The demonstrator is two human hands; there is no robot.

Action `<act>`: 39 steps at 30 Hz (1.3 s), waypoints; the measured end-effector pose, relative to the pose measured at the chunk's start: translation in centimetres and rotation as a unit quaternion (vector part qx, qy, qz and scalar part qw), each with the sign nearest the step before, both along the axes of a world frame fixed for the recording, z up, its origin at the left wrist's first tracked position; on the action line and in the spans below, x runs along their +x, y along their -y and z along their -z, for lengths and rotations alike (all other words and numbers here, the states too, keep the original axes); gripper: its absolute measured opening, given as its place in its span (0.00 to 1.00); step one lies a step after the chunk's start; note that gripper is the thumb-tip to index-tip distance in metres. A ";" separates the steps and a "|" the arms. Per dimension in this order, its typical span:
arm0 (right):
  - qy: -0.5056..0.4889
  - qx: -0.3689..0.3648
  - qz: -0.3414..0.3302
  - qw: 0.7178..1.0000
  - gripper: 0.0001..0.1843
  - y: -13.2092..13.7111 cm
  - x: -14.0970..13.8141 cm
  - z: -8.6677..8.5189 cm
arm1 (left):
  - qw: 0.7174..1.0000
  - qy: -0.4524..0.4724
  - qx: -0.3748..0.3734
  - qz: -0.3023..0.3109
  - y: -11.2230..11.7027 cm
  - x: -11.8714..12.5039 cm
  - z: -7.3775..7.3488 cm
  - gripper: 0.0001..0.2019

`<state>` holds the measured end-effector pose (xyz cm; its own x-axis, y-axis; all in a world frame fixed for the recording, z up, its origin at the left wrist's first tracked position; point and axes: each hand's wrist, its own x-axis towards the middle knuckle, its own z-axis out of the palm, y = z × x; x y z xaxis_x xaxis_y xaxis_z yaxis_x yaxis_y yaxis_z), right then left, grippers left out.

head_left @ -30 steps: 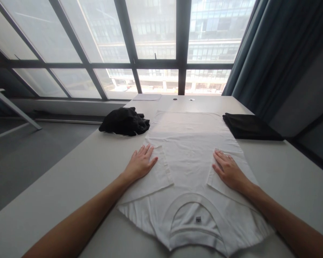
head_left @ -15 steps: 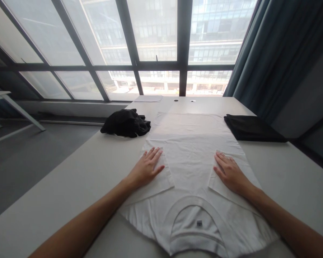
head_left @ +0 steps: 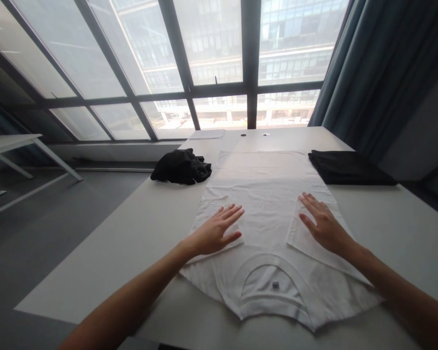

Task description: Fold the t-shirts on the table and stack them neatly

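A white T-shirt (head_left: 266,194) lies flat on the light table (head_left: 149,228), collar toward me, both sleeves folded inward. My left hand (head_left: 216,231) rests open on the left folded sleeve, fingers spread and pointing forward. On the right folded sleeve lies my right hand (head_left: 321,224), flat with its fingers stretched out. Neither hand holds anything.
A crumpled black garment (head_left: 181,166) sits at the table's left edge beside the shirt. A folded black garment (head_left: 346,167) lies at the right. A sheet of paper (head_left: 207,134) and two cable holes are at the far end. Windows, a curtain and another table (head_left: 10,143) surround.
Both hands have slid forward along the shirt, the left one also toward the middle. The camera view has shifted, showing more of the table's left edge.
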<state>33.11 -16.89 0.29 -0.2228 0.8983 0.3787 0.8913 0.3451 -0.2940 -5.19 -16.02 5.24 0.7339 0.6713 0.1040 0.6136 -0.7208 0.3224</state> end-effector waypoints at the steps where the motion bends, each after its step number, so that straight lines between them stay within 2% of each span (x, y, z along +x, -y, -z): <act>1: 0.001 -0.003 -0.012 1.000 0.31 0.6 -0.3 0.1 | 1.000 -0.006 -0.004 0.017 0.6 0.4 0.2 0.33; 6: 0.038 -0.039 -0.099 0.994 0.29 3.8 -1.9 0.8 | 0.996 -0.040 0.001 0.075 2.8 1.4 1.8 0.34; 10: -0.004 0.010 -0.115 0.993 0.28 6.2 -1.8 -1.0 | 0.995 -0.024 0.021 0.090 4.3 0.7 0.5 0.33; 13: -0.012 0.016 -0.172 0.985 0.26 8.4 -1.0 -2.2 | 0.990 -0.014 0.025 0.140 6.1 0.0 -0.3 0.30; 17: 0.002 -0.013 -0.255 0.967 0.21 10.9 0.4 -2.4 | 0.984 0.005 0.047 0.174 8.1 -1.0 0.2 0.21; 19: -0.004 -0.032 -0.262 0.964 0.19 11.8 0.8 -2.6 | 0.982 0.022 0.053 0.180 8.6 -1.4 0.6 0.22; 22: -0.002 -0.063 -0.279 0.958 0.18 12.9 0.9 -3.3 | 0.979 0.033 0.063 0.189 9.0 -1.8 0.9 0.28; 25: 0.010 -0.077 -0.295 0.952 0.15 13.8 0.4 -3.7 | 0.974 0.042 0.089 0.206 9.4 -1.8 0.7 0.23; 29: 0.032 -0.037 -0.307 0.950 0.05 14.6 -0.1 -3.3 | 0.965 0.058 0.122 0.226 10.1 -1.4 0.4 0.07; 30: 0.039 -0.019 -0.309 0.950 0.05 14.8 -0.2 -3.1 | 0.964 0.062 0.131 0.222 10.3 -1.4 0.3 0.05; 35: 0.076 0.038 -0.303 0.949 0.10 15.7 -0.4 -2.5 | 0.965 0.065 0.144 0.210 11.0 -1.5 0.1 0.02; 39: 0.081 0.043 -0.283 0.955 0.11 16.1 -0.5 -2.6 | 0.966 0.051 0.137 0.212 11.2 -2.0 -0.2 0.08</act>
